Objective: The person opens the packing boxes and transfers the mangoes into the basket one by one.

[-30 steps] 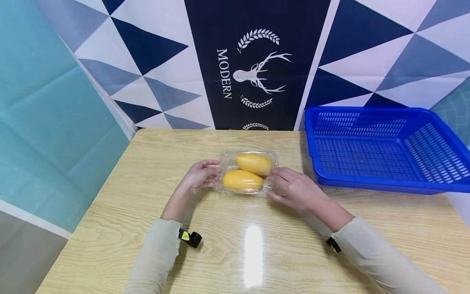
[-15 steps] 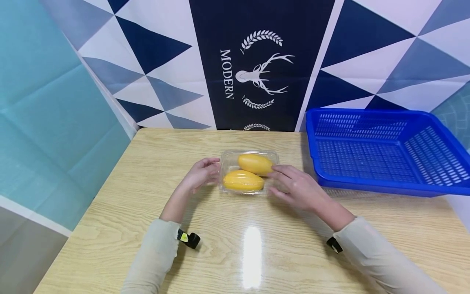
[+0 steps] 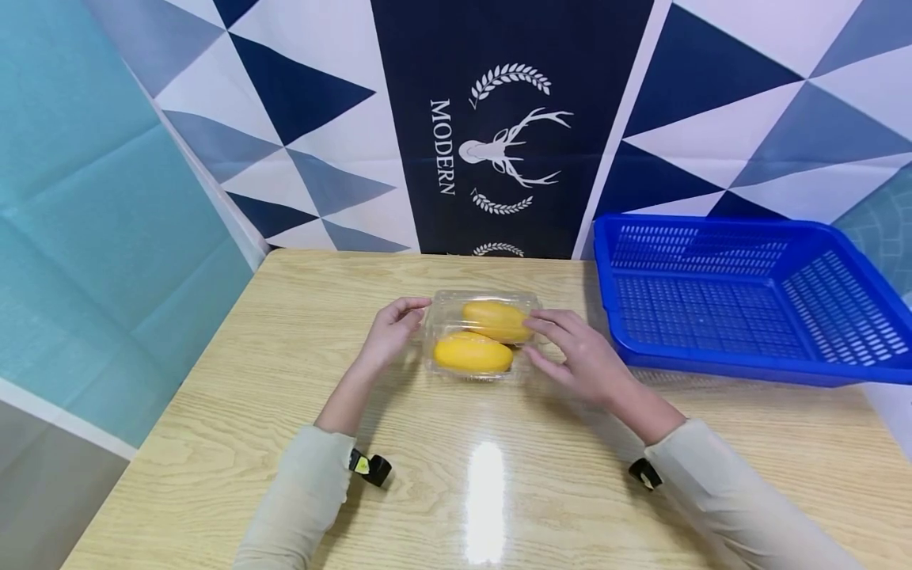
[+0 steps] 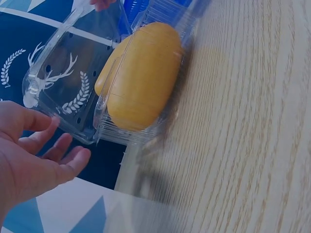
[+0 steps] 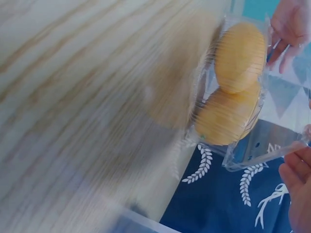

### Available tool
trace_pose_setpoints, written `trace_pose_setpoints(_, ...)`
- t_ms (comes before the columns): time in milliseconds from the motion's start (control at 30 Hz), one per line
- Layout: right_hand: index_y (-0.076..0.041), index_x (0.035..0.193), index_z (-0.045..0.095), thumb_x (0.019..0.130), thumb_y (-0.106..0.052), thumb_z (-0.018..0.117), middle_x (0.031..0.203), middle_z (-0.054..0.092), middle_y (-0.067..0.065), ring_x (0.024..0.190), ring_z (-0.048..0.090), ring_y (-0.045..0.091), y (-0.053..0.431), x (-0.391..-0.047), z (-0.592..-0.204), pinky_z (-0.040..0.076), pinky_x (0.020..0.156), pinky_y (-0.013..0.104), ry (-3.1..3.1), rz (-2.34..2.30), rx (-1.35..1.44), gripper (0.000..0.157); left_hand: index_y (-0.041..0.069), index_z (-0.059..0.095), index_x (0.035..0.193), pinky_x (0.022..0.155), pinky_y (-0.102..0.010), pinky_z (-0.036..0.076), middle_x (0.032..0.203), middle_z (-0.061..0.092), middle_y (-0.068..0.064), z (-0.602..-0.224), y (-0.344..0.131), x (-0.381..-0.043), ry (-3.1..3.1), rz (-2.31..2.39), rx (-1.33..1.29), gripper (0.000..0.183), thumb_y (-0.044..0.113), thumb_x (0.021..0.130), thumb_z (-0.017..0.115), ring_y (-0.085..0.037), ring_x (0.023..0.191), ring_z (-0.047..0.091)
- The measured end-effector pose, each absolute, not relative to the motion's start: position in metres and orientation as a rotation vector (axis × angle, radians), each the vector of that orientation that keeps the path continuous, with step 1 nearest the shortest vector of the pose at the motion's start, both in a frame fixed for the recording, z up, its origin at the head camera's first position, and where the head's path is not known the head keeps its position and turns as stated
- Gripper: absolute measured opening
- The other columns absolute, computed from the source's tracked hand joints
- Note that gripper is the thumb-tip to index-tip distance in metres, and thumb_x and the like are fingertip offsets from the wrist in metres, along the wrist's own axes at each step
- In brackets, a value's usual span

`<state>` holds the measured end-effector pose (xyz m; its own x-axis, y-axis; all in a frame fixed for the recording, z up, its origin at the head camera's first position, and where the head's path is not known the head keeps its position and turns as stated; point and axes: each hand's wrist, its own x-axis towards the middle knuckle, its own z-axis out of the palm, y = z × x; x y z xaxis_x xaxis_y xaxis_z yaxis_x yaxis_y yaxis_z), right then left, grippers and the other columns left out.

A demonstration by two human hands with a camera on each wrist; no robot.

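A clear plastic clamshell box stands on the table with two yellow mangoes, a front mango and a back mango. Its hinged lid is raised at a slant in both wrist views. At the box's left side, my left hand has its fingertips at the lid's edge, fingers loosely bent; contact is hard to tell. My right hand is on the right side, fingertips touching the lid's edge, thumb apart in the head view. Part of the right hand is cut off in the right wrist view.
A blue plastic basket with slotted walls stands at the table's right, close to my right hand. A patterned cloth hangs behind the wooden table. Light glares off the tabletop in front of the box.
The box's lid has lifted from lying over the mangoes to a slant. Both hands have risen slightly along its sides. The box and basket have stayed in place.
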<state>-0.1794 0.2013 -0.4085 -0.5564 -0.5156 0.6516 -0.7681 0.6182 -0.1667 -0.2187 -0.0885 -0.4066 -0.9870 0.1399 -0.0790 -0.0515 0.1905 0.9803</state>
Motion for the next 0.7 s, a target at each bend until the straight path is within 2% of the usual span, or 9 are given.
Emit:
trace_pose_setpoints(200, -0.004, 0.115, 0.064, 0.079, -0.011, 0.072, 0.118, 0.061, 0.016, 0.112, 0.055, 0.03, 0.197, -0.18, -0.402, 0.046, 0.095, 0.046, -2.384, 0.813, 0.861, 0.038, -0.003, 0.06, 0.114, 0.1, -0.048, 0.041, 0.12, 0.057, -0.018, -0.406, -0.087, -0.221, 2.353, 2.023, 0.136, 0.025, 0.003, 0.095, 0.046, -0.032, 0.109, 0.051)
trace_pose_setpoints(300, -0.007, 0.117, 0.063, 0.08, -0.011, 0.072, 0.121, 0.06, 0.013, 0.115, 0.053, 0.029, 0.196, -0.18, -0.399, 0.044, 0.097, 0.048, -2.42, 0.938, 0.774, 0.038, -0.004, 0.061, 0.11, 0.098, -0.043, 0.044, 0.116, 0.06, -0.019, -0.408, -0.086, -0.222, 2.41, 2.048, 0.167, 0.023, -0.002, 0.093, 0.047, -0.032, 0.11, 0.054)
trace_pose_setpoints(400, -0.006, 0.116, 0.064, 0.079, -0.009, 0.072, 0.12, 0.061, 0.013, 0.116, 0.053, 0.029, 0.195, -0.182, -0.398, 0.044, 0.097, 0.045, -2.393, 0.997, 0.752, 0.038, -0.005, 0.062, 0.108, 0.097, -0.035, 0.047, 0.114, 0.062, -0.019, -0.409, -0.085, -0.224, 2.447, 2.071, 0.187, 0.021, -0.003, 0.09, 0.051, -0.026, 0.107, 0.057)
trace_pose_setpoints(600, -0.005, 0.113, 0.065, 0.077, -0.003, 0.073, 0.117, 0.063, 0.012, 0.111, 0.056, 0.026, 0.193, -0.185, -0.398, 0.041, 0.097, 0.014, -2.318, 1.12, 0.703, 0.037, -0.006, 0.062, 0.106, 0.093, -0.025, 0.05, 0.11, 0.062, -0.019, -0.412, -0.086, -0.227, 2.419, 2.138, 0.225, 0.021, -0.003, 0.087, 0.058, -0.011, 0.099, 0.058)
trace_pose_setpoints(700, -0.005, 0.113, 0.065, 0.078, -0.002, 0.073, 0.116, 0.064, 0.01, 0.107, 0.057, 0.021, 0.191, -0.187, -0.397, 0.039, 0.092, 0.009, -2.313, 1.189, 0.643, 0.037, -0.007, 0.062, 0.107, 0.092, -0.023, 0.05, 0.11, 0.061, -0.019, -0.413, -0.087, -0.228, 2.398, 2.157, 0.24, 0.021, -0.004, 0.086, 0.06, -0.008, 0.097, 0.058)
